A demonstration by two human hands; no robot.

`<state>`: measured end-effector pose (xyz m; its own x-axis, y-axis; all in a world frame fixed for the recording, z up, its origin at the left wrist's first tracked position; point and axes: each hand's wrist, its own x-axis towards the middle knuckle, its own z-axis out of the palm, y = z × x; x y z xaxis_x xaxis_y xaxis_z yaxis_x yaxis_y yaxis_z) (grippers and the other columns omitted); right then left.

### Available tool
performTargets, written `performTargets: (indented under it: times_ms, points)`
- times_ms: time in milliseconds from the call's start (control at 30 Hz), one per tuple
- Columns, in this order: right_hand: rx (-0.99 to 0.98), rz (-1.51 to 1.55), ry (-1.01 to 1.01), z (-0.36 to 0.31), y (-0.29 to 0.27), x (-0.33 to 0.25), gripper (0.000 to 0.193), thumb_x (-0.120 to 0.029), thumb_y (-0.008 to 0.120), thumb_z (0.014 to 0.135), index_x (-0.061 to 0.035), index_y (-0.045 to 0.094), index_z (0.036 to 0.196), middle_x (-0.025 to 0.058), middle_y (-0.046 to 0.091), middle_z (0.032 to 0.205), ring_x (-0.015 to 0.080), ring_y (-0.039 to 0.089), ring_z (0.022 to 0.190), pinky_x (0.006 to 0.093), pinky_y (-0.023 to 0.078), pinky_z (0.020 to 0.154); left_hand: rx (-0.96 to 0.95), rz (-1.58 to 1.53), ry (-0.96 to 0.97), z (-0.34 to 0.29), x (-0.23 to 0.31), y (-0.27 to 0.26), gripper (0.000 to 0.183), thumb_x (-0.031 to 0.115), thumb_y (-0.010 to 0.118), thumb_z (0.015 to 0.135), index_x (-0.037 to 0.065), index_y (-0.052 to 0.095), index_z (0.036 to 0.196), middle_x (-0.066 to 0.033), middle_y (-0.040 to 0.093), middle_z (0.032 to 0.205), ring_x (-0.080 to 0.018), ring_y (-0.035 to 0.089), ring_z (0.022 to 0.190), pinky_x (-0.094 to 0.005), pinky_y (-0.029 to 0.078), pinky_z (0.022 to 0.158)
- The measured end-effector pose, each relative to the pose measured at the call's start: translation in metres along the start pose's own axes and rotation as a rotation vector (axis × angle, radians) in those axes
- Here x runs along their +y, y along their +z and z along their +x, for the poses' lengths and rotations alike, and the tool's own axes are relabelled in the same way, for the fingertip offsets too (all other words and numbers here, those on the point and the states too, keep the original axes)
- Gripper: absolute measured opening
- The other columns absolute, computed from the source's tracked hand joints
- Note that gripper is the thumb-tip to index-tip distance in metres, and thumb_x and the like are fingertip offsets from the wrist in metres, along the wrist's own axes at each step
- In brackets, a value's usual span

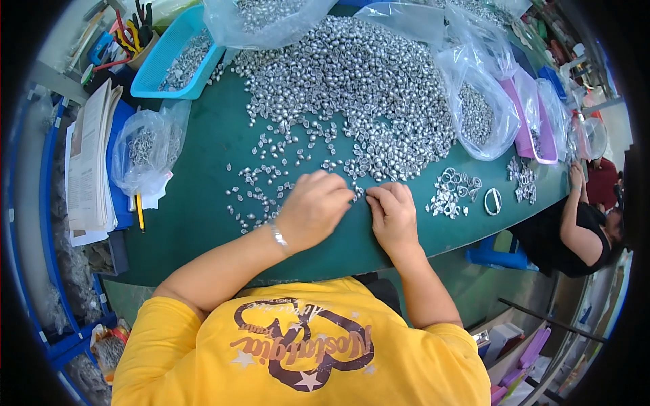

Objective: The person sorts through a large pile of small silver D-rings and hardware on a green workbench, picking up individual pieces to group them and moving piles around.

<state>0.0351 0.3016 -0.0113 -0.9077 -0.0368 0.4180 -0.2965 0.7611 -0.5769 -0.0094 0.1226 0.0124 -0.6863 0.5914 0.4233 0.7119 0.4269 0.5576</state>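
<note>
A large heap of small silver teardrop-shaped metal pieces [352, 74] covers the far middle of the green table [203, 162]. My left hand [315, 211] is closed at the heap's near edge, its fingers curled over and slightly blurred. Just to its right, my right hand [394, 215] pinches thumb and forefinger together beside a few of the pieces. Whatever sits in either set of fingertips is too small or hidden to make out. Loose pieces [254, 196] lie scattered to the left of my left hand.
Right of my hands are silver ring-like parts [453, 193] and a white-rimmed ring [493, 201]. Clear bags [477, 115], a pink basket [535, 122] and a turquoise basket [196, 78] border the heap. Papers [91, 162] and a yellow pencil [140, 213] lie left. Another person [575, 230] sits right.
</note>
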Motion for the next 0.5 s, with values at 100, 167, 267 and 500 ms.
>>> performTargets:
  times_ms: [100,167,267,500]
  points:
    - [0.027,-0.002,0.016,0.001,-0.002,0.001,0.012,0.002,0.063,0.072,-0.0027,0.06,0.082,0.0107,0.057,0.08,0.0294,0.054,0.075,0.0365,0.044,0.069,-0.04,0.088,0.031,0.008,-0.004,0.019,0.006,0.004,0.064,0.07,0.009,0.062,0.074,-0.003,0.055,0.078,-0.0213,0.053,0.077,-0.0328,0.039,0.069]
    - [0.036,0.02,0.034,0.0,-0.002,0.003,0.012,0.003,0.063,0.071,-0.0026,0.06,0.081,0.0107,0.057,0.08,0.0296,0.054,0.075,0.0363,0.044,0.069,-0.039,0.108,0.043,0.009,-0.009,0.023,0.005,0.004,0.062,0.071,0.009,0.062,0.073,-0.0023,0.055,0.078,-0.0208,0.053,0.077,-0.0327,0.038,0.069]
    - [0.049,0.043,0.054,-0.001,-0.002,0.005,0.013,0.004,0.063,0.071,-0.0025,0.06,0.082,0.0108,0.057,0.081,0.0297,0.054,0.076,0.0362,0.045,0.068,-0.03,0.066,0.023,0.006,-0.012,0.023,0.006,0.004,0.062,0.071,0.009,0.063,0.073,-0.0024,0.056,0.078,-0.0204,0.054,0.077,-0.0325,0.039,0.068]
    - [0.044,0.035,0.044,0.004,-0.004,0.002,0.012,0.003,0.063,0.073,-0.0021,0.061,0.084,0.0114,0.058,0.081,0.0284,0.055,0.073,0.0338,0.045,0.066,0.006,-0.194,-0.212,0.01,-0.002,0.008,0.007,0.002,0.062,0.076,0.004,0.064,0.083,-0.0051,0.061,0.085,-0.0173,0.059,0.076,-0.0295,0.046,0.07]
